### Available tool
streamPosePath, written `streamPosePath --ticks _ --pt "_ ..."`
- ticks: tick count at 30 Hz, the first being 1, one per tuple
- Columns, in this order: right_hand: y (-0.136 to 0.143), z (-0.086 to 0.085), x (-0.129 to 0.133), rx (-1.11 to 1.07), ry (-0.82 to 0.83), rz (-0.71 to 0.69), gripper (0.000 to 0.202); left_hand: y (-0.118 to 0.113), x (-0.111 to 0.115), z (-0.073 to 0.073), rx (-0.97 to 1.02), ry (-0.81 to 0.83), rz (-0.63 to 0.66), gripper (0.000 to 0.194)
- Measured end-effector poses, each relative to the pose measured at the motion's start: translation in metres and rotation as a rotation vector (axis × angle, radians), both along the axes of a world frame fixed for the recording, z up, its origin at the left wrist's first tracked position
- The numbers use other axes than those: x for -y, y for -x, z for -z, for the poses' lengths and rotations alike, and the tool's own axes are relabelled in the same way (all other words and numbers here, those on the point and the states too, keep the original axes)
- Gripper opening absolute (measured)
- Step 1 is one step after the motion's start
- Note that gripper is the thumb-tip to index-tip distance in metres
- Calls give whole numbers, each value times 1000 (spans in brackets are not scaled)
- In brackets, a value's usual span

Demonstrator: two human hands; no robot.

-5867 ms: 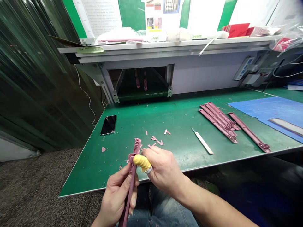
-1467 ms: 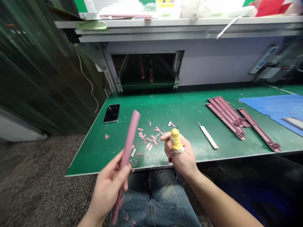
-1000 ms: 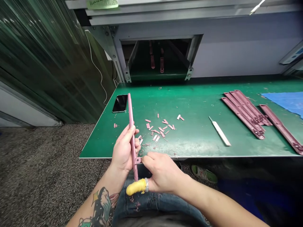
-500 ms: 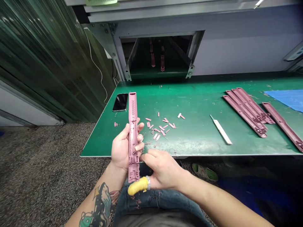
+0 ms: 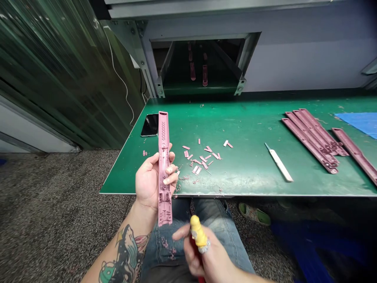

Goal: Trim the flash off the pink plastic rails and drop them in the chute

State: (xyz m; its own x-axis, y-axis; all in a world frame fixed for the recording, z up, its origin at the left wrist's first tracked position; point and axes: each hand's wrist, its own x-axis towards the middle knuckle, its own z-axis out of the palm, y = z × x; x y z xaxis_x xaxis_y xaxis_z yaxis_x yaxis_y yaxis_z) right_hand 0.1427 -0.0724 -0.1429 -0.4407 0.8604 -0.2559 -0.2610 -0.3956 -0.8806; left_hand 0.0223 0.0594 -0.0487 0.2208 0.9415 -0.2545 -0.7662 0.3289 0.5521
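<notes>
My left hand point(image 5: 149, 182) is closed around a long pink plastic casing half point(image 5: 163, 157), its ribbed inner side facing up and its far end over the table. To the right of the casing's near end, above my lap, my right hand point(image 5: 206, 251) is closed on a red-handled tool point(image 5: 201, 279). Mostly hidden by the fingers, this tool's working end cannot be made out clearly. A yellow cover point(image 5: 198, 232) wraps the right thumb. Small pink plastic offcuts point(image 5: 203, 159) lie scattered on the green table point(image 5: 244, 157) beyond the hands.
A black phone point(image 5: 149, 125) lies at the table's left. On the right are a white-handled cutter point(image 5: 279, 165), several stacked pink casings point(image 5: 312, 139), a separate casing point(image 5: 356, 153) and a blue sheet point(image 5: 361, 122). Behind, a conveyor point(image 5: 182, 84) carries pink pieces through an opening.
My right hand has come away from the casing's near end, moving down and right, and has turned so the yellow thumb cover points up. The left hand keeps hold of the casing.
</notes>
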Motion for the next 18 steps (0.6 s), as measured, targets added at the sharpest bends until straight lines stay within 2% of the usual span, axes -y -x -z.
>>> streamPosePath --ticks 1,2,3,4,5,7,9,10,13,18 --pt "0 6 6 -33 157 -87 72 2 -1 1 -38 5 -22 31" --pt "-2 8 8 -32 222 -164 74 3 -2 2 -76 9 -39 28" --pt "-6 7 7 12 185 -206 70 4 -3 2 -124 11 -52 25" --pt "-11 1 1 92 63 -182 60 5 -3 2 -177 13 -57 26" --pt "-17 -8 -7 186 -121 -103 48 5 -3 2 -232 13 -54 28" --pt "-30 -31 -27 363 -555 78 28 3 -4 0 -341 10 -32 36" --pt "-39 -50 -46 481 -880 126 25 -1 -5 -3 -439 3 -7 42" --pt "-41 -56 -54 531 -972 110 25 -3 -6 -3 -480 -5 2 44" --pt "-43 -61 -63 684 -1060 65 22 -7 -8 -1 -568 -39 28 50" --pt "-42 -53 -60 804 -1044 100 21 -12 -6 4 -640 -80 66 56"
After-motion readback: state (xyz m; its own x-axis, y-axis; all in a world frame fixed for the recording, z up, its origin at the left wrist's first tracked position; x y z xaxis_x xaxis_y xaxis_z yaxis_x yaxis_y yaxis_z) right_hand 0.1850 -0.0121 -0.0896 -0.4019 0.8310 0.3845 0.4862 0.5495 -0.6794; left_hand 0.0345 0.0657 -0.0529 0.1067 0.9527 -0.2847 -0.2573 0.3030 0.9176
